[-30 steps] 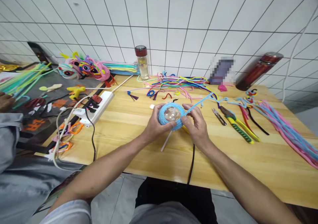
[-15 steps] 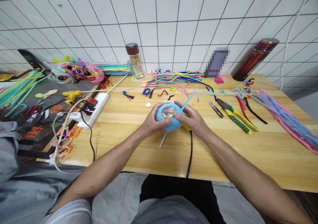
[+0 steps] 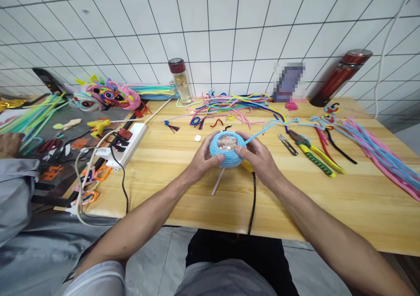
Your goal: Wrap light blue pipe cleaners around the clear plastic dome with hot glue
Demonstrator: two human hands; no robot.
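Above the wooden table, a round form wrapped in light blue fuzzy stem (image 3: 229, 159) is held between both hands. Its top shows a clear, shiny round opening. My left hand (image 3: 206, 158) grips its left side, thumb on the near rim. My right hand (image 3: 259, 156) grips the right side, thumb on the rim, where a loose blue end (image 3: 259, 132) sticks out to the upper right. Below the form a white stick (image 3: 218, 182) points toward the near edge. A yellow tool (image 3: 248, 165) with a black cord lies partly hidden behind my right hand.
Pliers (image 3: 311, 153) and snips (image 3: 288, 144) lie right. Coloured stems (image 3: 236, 102) run along the back near a glass bottle (image 3: 181, 81). A power strip (image 3: 129, 146) with cables is left; beyond it, another person's hand (image 3: 9, 145) rests. A red flask (image 3: 341, 78) leans at the wall.
The blue form has tilted in my hands, and its loose end has swung lower to the right. Another person's hand has come into view at the left.
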